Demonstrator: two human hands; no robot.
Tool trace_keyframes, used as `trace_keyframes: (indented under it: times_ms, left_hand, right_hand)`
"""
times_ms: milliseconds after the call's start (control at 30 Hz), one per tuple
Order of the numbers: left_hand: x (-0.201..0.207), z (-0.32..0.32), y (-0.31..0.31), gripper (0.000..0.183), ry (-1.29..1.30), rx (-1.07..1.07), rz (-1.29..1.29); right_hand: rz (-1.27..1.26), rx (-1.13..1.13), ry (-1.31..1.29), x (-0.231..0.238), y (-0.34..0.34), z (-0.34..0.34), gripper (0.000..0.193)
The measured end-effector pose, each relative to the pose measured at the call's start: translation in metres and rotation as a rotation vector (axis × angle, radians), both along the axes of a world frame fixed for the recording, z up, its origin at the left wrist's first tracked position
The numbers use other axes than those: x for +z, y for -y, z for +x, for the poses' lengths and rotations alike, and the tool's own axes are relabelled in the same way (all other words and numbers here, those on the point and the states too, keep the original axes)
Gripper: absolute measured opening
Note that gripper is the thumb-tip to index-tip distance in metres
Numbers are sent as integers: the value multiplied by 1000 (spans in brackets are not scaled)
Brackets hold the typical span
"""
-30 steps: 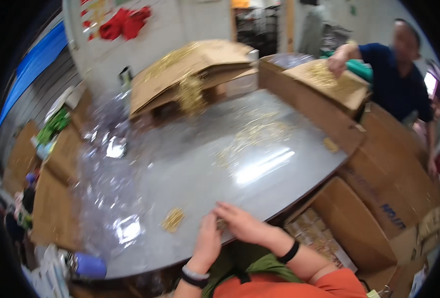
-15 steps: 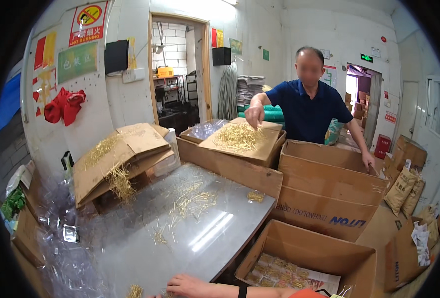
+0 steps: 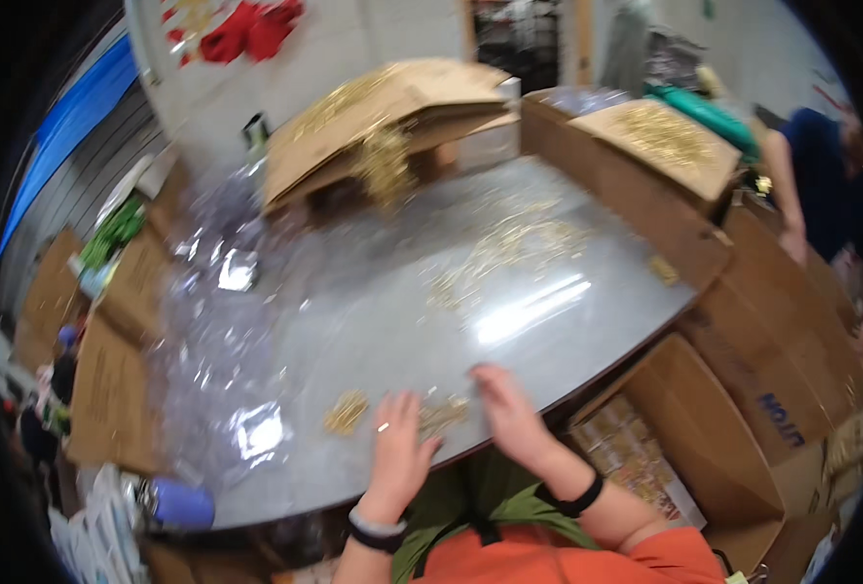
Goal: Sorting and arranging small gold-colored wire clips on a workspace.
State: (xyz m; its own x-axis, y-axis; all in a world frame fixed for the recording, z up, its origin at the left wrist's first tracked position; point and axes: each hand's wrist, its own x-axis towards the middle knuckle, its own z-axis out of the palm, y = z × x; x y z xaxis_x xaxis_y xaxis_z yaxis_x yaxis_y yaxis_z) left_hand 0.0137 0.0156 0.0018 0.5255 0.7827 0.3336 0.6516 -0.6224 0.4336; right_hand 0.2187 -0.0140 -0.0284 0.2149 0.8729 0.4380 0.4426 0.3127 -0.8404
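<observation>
On the grey tabletop [image 3: 373, 321], my left hand [image 3: 399, 448] lies with its fingers stretched out and a ring on one finger. A small heap of thin gold-coloured pieces [image 3: 347, 412] sits just left of it. Between my hands is another small group of gold pieces [image 3: 443, 414], close to the left fingers. My right hand [image 3: 511, 414] is over the table's near edge, its fingers extended and slightly blurred, with nothing visible in them. Farther back, many loose gold pieces [image 3: 519, 253] lie scattered.
Clear plastic packaging [image 3: 227, 341] covers the table's left side, with a purple-blue cylinder [image 3: 180, 503] at the corner. Gold pieces top the folded cardboard [image 3: 295, 156] and another cardboard sheet [image 3: 597, 125]. An open carton [image 3: 723, 448] stands at right; a co-worker [image 3: 816, 185] bends over nearby.
My view has swung down and left, bringing both hands fully into sight. The co-worker's hand has left the gold pile, and the co-worker now bends lower beside the cartons.
</observation>
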Motion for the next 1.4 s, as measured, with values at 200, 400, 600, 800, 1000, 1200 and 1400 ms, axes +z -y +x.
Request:
trace_keyframes:
  times_ms: [200, 400, 600, 800, 1000, 1200, 1400]
  left_hand:
    - [-11, 7, 2, 66, -34, -110, 38]
    - [-16, 9, 5, 65, 79, -89, -33]
    - [-5, 8, 4, 80, 339, -98, -121]
    - [-3, -12, 0, 89, 270, -113, -90]
    - [12, -30, 25, 62, 51, 169, -138]
    - [9, -9, 12, 46, 226, 137, -250]
    - [7, -14, 11, 52, 432, 81, -500]
  right_hand:
    - [-154, 133, -158, 14, 22, -25, 57]
    - [-124, 294, 28, 18, -1, -29, 71]
    - [-114, 523, 520, 40, -16, 1, 77]
    - [-104, 524, 699, 45, -19, 3, 66]
    - [50, 441, 701, 40, -11, -8, 49]
    - [78, 528, 708, 31, -13, -19, 42]
    - [74, 516, 625, 30, -13, -10, 46]
